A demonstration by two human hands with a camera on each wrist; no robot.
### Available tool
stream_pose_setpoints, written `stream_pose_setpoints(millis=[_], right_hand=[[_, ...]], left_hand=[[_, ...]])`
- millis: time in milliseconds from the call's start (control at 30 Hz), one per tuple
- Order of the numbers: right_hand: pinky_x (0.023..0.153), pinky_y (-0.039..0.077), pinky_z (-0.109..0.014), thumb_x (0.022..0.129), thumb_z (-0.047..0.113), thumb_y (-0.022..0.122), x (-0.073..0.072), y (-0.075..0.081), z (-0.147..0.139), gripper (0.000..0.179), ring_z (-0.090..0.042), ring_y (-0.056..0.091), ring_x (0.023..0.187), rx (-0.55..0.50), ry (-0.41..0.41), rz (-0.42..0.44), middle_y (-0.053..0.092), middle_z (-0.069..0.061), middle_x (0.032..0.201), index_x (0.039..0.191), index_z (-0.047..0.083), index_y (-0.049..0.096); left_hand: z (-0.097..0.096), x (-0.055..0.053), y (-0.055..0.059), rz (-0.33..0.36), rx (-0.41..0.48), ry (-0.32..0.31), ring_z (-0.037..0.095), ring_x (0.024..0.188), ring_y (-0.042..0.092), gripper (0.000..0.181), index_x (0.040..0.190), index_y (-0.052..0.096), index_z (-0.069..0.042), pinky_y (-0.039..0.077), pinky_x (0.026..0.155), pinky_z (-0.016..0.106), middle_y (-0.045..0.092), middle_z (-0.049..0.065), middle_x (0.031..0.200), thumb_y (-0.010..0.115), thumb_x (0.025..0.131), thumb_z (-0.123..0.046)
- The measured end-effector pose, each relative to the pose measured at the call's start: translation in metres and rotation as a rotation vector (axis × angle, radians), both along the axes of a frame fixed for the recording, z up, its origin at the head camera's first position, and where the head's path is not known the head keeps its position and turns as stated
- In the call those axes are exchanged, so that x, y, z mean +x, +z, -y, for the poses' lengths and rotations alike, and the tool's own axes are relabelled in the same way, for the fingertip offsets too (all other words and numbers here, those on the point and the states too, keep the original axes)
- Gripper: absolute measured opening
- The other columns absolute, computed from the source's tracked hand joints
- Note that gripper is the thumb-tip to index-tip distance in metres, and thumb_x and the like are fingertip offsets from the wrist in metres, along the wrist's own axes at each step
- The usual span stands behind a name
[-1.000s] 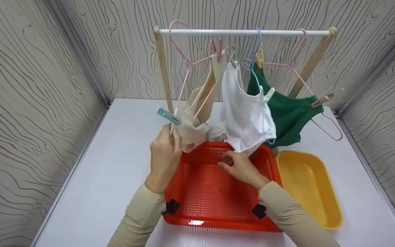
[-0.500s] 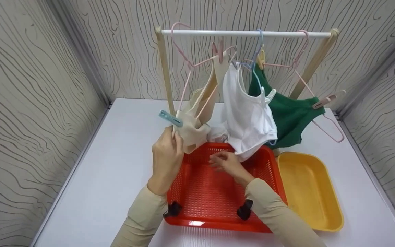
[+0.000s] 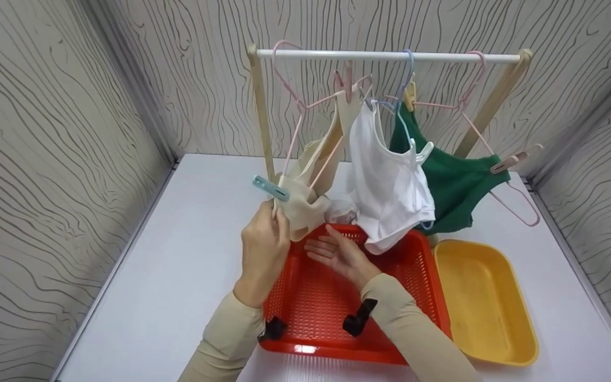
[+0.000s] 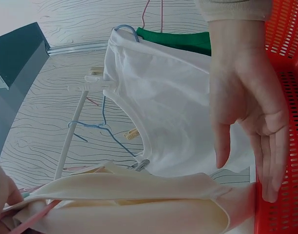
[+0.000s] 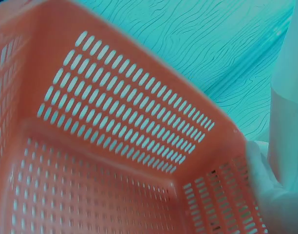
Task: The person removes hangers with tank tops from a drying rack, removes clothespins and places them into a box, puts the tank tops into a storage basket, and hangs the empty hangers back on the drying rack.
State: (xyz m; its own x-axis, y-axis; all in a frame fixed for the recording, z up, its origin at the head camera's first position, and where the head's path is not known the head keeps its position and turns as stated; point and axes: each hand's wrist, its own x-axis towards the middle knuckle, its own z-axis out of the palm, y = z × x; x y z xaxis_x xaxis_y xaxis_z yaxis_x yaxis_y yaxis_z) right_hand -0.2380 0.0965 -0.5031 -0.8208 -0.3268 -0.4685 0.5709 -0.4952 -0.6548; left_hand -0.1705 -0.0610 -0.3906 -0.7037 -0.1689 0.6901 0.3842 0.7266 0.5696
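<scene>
My left hand (image 3: 265,244) grips the near edge of a cream tank top (image 3: 303,207), just below a teal clothespin (image 3: 271,188). This top hangs from a pink hanger (image 3: 294,135), its far strap held by a pink clothespin (image 3: 347,84). My right hand (image 3: 340,255) hovers over the red basket (image 3: 326,347), palm up with straight fingers pointing toward the cream top, holding nothing. In the left wrist view, the right hand (image 4: 251,102) hangs beside the basket wall, and part of the left hand (image 4: 2,197) shows at the cream top's edge.
A white top (image 3: 387,180) on a blue hanger (image 3: 404,90) and a green garment (image 3: 451,183) on another pink hanger share the white rod (image 3: 337,54). The yellow tray (image 3: 488,302) stands right of the basket. Crumpled whitish cloth (image 3: 341,211) lies behind the basket.
My right hand has moved left from under the white top toward the cream one, its fingers straightening. The left hand keeps its grip near the teal clothespin.
</scene>
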Motion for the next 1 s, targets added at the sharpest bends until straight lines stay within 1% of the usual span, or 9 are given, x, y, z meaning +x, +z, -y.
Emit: stream_pose_setpoints(millis=[233,333,400,467,533,600,700,800,1000], right_hand=[[0.123,0.02,-0.045,0.104,0.028,0.035,-0.006,0.002,0.017,0.061,-0.037,0.025,0.148,-0.19,-0.03,0.049,0.022,-0.028,0.157,0.149,-0.009,0.018],[0.124,0.018,-0.045,0.105,0.024,0.033,-0.008,0.003,0.021,0.057,-0.037,0.023,0.147,-0.201,-0.066,0.016,0.035,-0.028,0.148,0.149,-0.009,0.018],[0.122,0.024,-0.044,0.105,0.019,0.034,-0.01,0.004,0.023,0.052,-0.035,0.031,0.143,-0.202,-0.104,-0.007,0.051,-0.023,0.133,0.148,-0.008,0.022],[0.114,0.038,-0.041,0.104,0.013,0.035,-0.012,0.005,0.024,0.045,-0.031,0.042,0.131,-0.202,-0.145,-0.03,0.06,-0.014,0.114,0.145,-0.005,0.028],[0.099,0.049,-0.034,0.102,0.005,0.037,-0.014,0.008,0.023,0.036,-0.024,0.054,0.115,-0.204,-0.192,-0.049,0.064,-0.006,0.099,0.137,-0.003,0.037],[0.084,0.054,-0.029,0.1,-0.001,0.037,-0.017,0.011,0.021,0.026,-0.017,0.06,0.098,-0.213,-0.233,-0.075,0.065,-0.002,0.091,0.125,-0.001,0.045],[0.074,0.055,-0.028,0.096,-0.008,0.037,-0.022,0.019,0.016,0.018,-0.011,0.064,0.082,-0.212,-0.273,-0.127,0.065,0.0,0.085,0.105,0.001,0.05],[0.073,0.054,-0.027,0.095,-0.009,0.037,-0.028,0.027,0.011,0.017,-0.01,0.063,0.079,-0.182,-0.273,-0.177,0.064,0.0,0.083,0.096,0.002,0.05],[0.077,0.048,-0.027,0.097,-0.006,0.035,-0.034,0.042,0.003,0.019,-0.009,0.06,0.083,-0.097,-0.225,-0.242,0.063,0.003,0.087,0.108,0.005,0.046]], left_hand=[[0.0,0.002,-0.001,0.009,0.004,-0.005,0.017,0.06,0.054,0.013,0.097,0.06,0.005,0.05,0.054,0.032,0.06,0.011,0.068,0.051,0.092,-0.003],[0.0,0.002,-0.002,0.009,-0.005,-0.006,0.015,0.058,0.05,0.013,0.096,0.06,0.005,0.047,0.052,0.031,0.058,0.01,0.066,0.051,0.092,-0.003],[0.001,0.003,-0.003,0.007,-0.009,-0.005,0.013,0.057,0.047,0.012,0.096,0.06,0.005,0.044,0.051,0.029,0.057,0.009,0.065,0.052,0.092,-0.003],[0.002,0.003,-0.004,0.005,-0.01,-0.002,0.012,0.057,0.044,0.011,0.095,0.06,0.004,0.042,0.051,0.028,0.054,0.008,0.063,0.052,0.092,-0.003],[0.002,0.003,-0.004,0.004,-0.009,-0.002,0.011,0.056,0.042,0.011,0.094,0.06,0.004,0.039,0.05,0.025,0.051,0.007,0.062,0.052,0.091,-0.003],[0.003,0.003,-0.004,0.006,-0.007,-0.003,0.01,0.056,0.04,0.01,0.092,0.06,0.004,0.036,0.049,0.023,0.049,0.007,0.061,0.052,0.091,-0.002],[0.003,0.003,-0.004,0.019,-0.002,-0.007,0.01,0.056,0.041,0.01,0.093,0.06,0.004,0.035,0.049,0.021,0.05,0.007,0.061,0.052,0.092,-0.003],[0.004,0.004,-0.003,0.034,0.004,-0.004,0.01,0.057,0.043,0.012,0.094,0.06,0.004,0.037,0.05,0.02,0.052,0.008,0.063,0.051,0.092,-0.003],[0.005,0.004,0.001,0.028,0.01,0.0,0.01,0.058,0.044,0.012,0.094,0.06,0.004,0.039,0.051,0.021,0.053,0.008,0.064,0.051,0.092,-0.003]])
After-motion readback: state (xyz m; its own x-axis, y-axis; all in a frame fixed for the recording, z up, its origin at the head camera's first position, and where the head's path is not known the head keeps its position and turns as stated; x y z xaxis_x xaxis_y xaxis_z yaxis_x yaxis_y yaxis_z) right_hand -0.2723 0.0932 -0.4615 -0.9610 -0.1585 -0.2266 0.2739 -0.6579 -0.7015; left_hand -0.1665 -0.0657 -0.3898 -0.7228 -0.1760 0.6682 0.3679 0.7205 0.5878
